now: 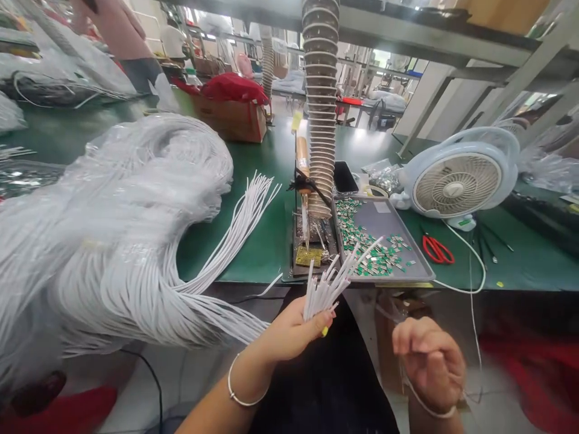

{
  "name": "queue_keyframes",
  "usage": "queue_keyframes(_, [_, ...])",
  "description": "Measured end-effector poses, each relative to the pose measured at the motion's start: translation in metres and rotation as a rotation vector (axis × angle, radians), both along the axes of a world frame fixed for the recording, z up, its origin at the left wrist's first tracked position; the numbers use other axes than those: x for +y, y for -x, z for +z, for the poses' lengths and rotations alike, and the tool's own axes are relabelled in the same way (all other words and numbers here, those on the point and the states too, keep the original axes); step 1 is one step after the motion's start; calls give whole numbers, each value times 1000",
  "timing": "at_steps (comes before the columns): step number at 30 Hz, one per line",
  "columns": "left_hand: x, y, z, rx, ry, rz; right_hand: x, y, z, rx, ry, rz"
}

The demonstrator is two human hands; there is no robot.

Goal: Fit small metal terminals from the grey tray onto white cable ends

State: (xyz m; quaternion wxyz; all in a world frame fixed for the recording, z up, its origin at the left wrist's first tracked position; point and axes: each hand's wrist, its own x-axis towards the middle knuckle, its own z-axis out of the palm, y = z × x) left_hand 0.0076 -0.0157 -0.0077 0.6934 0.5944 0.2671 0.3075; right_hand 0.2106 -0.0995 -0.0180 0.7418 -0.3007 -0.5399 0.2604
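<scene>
My left hand (292, 328) is closed around a bunch of thin white cables (323, 289) in front of the table edge. Their cut ends fan out up and to the right, and a bit of yellow shows by my thumb. From that hand the cables run left toward a large coiled bundle (131, 289), partly covered by clear plastic. To the right, below the table edge, my right hand (429, 361) is raised with its fingers curled into a loose fist. Nothing is visible in it, though it is slightly blurred. Another sheaf of white cable ends (242, 229) lies on the table.
A soldering iron (304, 211) points down in its stand beside a ribbed hose (320, 108). A grey tray (407, 268) holds many small green-and-metal connectors. Red-handled cutters (438, 249), a fan (456, 181) and a phone (345, 176) stand or lie rightward. A cardboard box (230, 120) is behind.
</scene>
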Motion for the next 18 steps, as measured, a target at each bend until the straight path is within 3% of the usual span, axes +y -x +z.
queue_keyframes(3, [2,3,-1,38,-56,-49,16,4,13,83,-96,-235])
queue_keyframes(6, [5,3,-1,49,-75,-68,30,9,18,65,28,-334])
queue_keyframes(10, [9,1,-1,97,-68,-71,42,19,23,-93,332,-187])
queue_keyframes(14, [12,0,0,170,-97,-136,56,27,34,-193,455,-7])
queue_keyframes(18, [13,-1,0,181,-133,-218,70,32,39,-94,539,168])
